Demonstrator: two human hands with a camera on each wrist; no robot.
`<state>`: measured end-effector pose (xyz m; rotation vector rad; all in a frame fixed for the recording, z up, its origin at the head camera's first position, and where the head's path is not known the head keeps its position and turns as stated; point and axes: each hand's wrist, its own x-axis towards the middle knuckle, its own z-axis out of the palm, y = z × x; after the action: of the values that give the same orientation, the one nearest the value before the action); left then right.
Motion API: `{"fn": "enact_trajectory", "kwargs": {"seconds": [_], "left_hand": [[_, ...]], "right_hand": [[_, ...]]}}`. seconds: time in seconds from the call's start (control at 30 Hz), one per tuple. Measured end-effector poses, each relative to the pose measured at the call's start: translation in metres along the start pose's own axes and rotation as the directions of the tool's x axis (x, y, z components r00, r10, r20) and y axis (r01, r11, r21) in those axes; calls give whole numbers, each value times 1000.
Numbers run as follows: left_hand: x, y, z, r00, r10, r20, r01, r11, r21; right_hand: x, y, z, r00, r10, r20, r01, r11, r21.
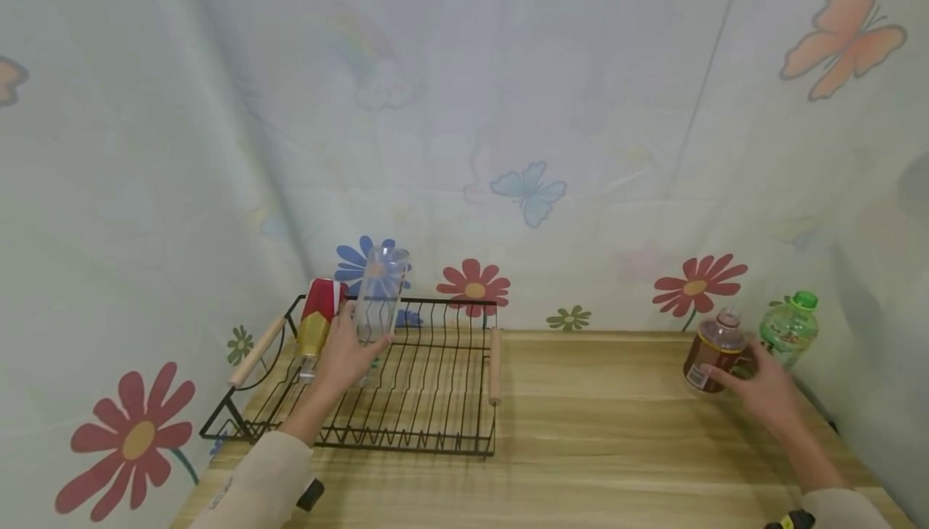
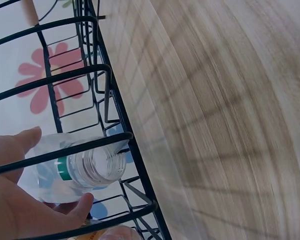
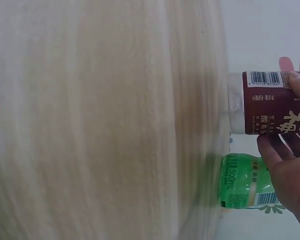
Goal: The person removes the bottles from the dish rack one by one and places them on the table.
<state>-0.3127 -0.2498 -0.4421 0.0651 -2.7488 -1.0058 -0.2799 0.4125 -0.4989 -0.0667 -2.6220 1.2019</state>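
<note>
My left hand (image 1: 344, 358) holds a clear plastic bottle (image 1: 381, 291) upside down in the black wire dish rack (image 1: 435, 436). In the left wrist view its uncapped threaded neck (image 2: 102, 167) points toward the rack's bottom wires. Beside it in the rack leans a red-and-gold bottle (image 1: 317, 323), also neck down. At the table's back right, my right hand (image 1: 768, 388) grips a brown-labelled bottle (image 3: 270, 107), which stands upright with its base close to the tabletop; whether it touches is unclear. Just behind that hand is a green bottle (image 1: 789, 329), apart from the fingers.
The rack has light wooden handles (image 1: 496, 368) on its two ends and stands on the left of the wooden table (image 1: 617, 448). A pale cloth wall (image 1: 595, 110) printed with flowers and butterflies rises behind the table and at both sides.
</note>
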Motion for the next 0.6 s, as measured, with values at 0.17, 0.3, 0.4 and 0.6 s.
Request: {"fn": "enact_trajectory", "kwargs": {"seconds": [0.17,0.3,0.4,0.6], "left_hand": [[-1,0,1,1000,-20,-1,20,1000,-15],[-2,0,2,1000,-18,-1,18,999,-31],[-2,1,2,1000,-20,-3,20,999,-48],[-2,0,0,999,-48,-2,48,996,-74]], "right_hand": [[-2,2,4,1000,8,5,-8,1000,1],[-2,3,6,1000,17,3,-17,1000,26],[-2,4,6,1000,1,-7,-1,1000,27],[0,8,8,1000,-11,-9,11,1000,15]]}}
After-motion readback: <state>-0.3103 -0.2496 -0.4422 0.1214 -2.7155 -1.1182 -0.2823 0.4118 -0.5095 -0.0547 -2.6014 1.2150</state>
